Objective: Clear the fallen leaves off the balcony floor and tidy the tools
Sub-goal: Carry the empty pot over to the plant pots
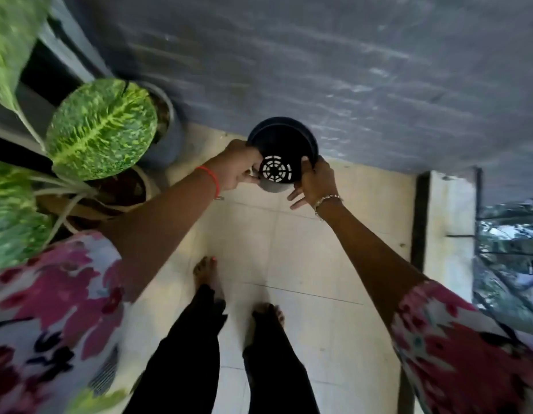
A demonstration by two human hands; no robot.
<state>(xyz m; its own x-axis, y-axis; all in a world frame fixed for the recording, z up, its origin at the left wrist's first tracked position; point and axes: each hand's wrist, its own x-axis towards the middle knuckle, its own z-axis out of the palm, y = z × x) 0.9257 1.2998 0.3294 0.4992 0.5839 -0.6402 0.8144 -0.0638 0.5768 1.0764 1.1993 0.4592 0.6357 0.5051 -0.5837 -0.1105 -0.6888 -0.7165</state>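
Observation:
An empty black plastic plant pot [284, 141] with a slotted drain bottom is held tilted toward me above the cream tiled balcony floor [289, 258], close to the grey wall. My left hand [236, 167] grips its left side and my right hand [314, 182] holds its right side. No fallen leaves show on the visible tiles.
Large variegated potted plants [101, 130] in a grey pot [166, 138] crowd the left side. The grey wall [348, 70] runs across the back. A low ledge and railing [450, 210] bound the right. My bare feet [268, 315] stand on the tiles.

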